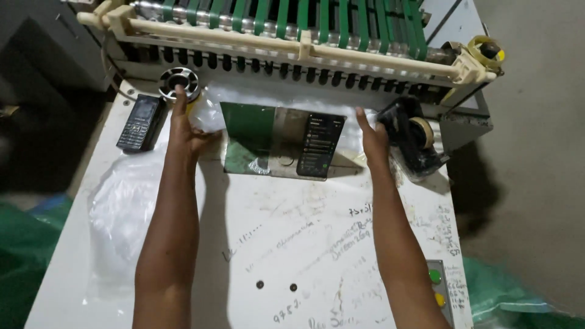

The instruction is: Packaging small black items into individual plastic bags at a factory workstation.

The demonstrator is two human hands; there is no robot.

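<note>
Thin clear plastic film stack (pixel 280 100) lies crosswise at the green-belted conveyor (pixel 292 24) outlet, long axis left-right. It is bracketed by both hands: left hand (pixel 183 125) and right hand (pixel 373 137) flat, fingers extended, pressed at either end, nothing gripped. Both equally near.

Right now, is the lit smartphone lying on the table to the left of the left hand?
No, the lit smartphone lies between the left hand and the right hand.
</note>
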